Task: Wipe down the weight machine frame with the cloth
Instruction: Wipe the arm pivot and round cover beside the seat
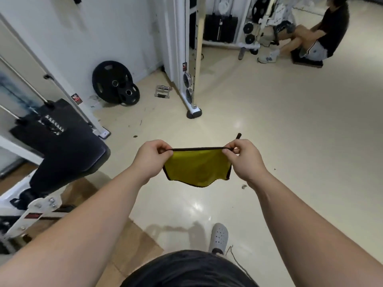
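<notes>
Holding the yellow cloth [196, 166] out in front of me, stretched between both hands over the shiny beige floor [279, 125]. The left hand [152, 160] pinches one top corner with thumb and curled fingers, and the right hand [244, 160] pinches the other the same way. The dark-trimmed top edge runs taut and straight between them. The rest of the cloth hangs down loose with a wavy bottom edge, and one dark bit of trim pokes up past the right fingers.

The weight machine frame [191, 59] is the white upright post ahead of me, a bit left of centre, with its foot planted on the floor. The cloth is well apart from it and touches nothing but my hands.

On my left there's a black padded seat [62, 150] on more white framing, closer to me than the post. Two black weight plates [113, 80] lean on the wall, the small one in front of the big one, and a metal cable handle [163, 91] lies on the floor between them and the post. Far right, another person [323, 34] sits at a different machine. My grey clog [218, 236] shows down at the bottom.
</notes>
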